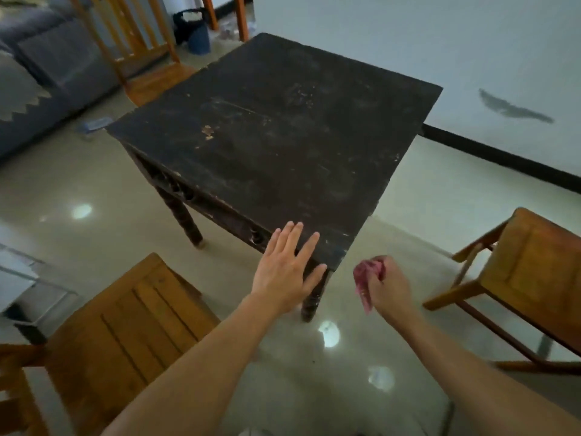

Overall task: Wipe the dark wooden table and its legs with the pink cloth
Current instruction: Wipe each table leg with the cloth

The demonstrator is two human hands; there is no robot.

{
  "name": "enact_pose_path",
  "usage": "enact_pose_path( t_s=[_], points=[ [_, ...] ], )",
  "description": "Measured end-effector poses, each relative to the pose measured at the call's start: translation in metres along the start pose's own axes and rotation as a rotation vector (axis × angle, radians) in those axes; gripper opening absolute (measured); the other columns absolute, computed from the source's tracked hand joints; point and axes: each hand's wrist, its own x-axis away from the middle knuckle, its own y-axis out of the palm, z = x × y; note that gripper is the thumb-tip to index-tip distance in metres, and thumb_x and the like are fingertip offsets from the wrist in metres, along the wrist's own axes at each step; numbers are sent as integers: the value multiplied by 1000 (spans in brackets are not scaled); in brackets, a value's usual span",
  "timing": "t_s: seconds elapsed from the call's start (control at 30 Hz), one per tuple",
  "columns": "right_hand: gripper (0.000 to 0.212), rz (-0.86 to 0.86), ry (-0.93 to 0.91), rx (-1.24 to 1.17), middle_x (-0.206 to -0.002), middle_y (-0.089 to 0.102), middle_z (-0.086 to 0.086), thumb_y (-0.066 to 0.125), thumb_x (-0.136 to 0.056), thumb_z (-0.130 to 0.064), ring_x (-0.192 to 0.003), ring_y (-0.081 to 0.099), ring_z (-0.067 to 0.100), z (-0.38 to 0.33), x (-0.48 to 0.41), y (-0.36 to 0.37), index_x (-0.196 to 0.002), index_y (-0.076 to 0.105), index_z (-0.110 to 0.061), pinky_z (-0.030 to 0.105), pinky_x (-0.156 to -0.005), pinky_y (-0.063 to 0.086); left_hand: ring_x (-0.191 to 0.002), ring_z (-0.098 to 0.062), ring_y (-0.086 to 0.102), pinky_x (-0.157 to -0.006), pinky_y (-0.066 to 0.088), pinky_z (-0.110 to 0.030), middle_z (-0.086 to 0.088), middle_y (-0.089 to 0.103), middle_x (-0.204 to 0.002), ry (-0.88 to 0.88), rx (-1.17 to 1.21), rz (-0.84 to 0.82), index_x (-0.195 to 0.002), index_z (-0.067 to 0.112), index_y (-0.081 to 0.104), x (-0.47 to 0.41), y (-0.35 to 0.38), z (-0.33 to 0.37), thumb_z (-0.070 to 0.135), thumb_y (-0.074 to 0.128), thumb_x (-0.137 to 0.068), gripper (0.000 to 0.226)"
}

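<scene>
The dark wooden table (276, 127) fills the middle of the head view, its worn top scuffed and bare. My left hand (284, 267) lies flat with straight fingers on the table's near corner. My right hand (388, 286) hovers just right of that corner, off the table, and grips the crumpled pink cloth (364, 280), which hangs out below the fist. The near corner leg (312, 298) shows between my hands; another leg (185, 215) stands at the left.
Wooden chairs stand around the table: one at the near left (125, 325), one at the right (528, 278), one at the far left (147, 58). A grey sofa (41, 73) sits at the left, a dark bin (193, 29) behind. The tiled floor (314, 372) is glossy.
</scene>
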Motion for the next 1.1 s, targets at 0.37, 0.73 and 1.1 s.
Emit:
enact_pose_path(
  t_s=[0.37, 0.73, 1.1],
  points=[
    [19, 175, -159, -443, -88, 58, -10, 59, -93, -9, -79, 61, 7, 78, -53, 115, -103, 49, -22, 29, -73, 55, -130, -35, 37, -116, 17, -50, -13, 38, -135, 170, 42, 880, -126, 12, 41, -63, 137, -31, 50, 22, -98, 52],
    [4, 294, -872, -373, -95, 54, 0, 50, -96, -20, -69, 61, 19, 186, -70, 227, -99, 53, -22, 40, -60, 55, -105, -31, 49, -104, 31, -54, -20, 55, -105, 241, 20, 1342, -115, 13, 41, -99, 167, -40, 49, 20, -100, 44],
    [7, 498, -1028, -355, -95, 63, 9, 73, -81, 1, -86, 63, 19, 152, -60, 201, -85, 68, -1, 29, -77, 56, -135, -35, 33, -116, 21, -54, -24, 45, -139, 158, 2, 1167, -138, 6, 30, -80, 167, -32, 45, 25, -102, 53]
  ],
)
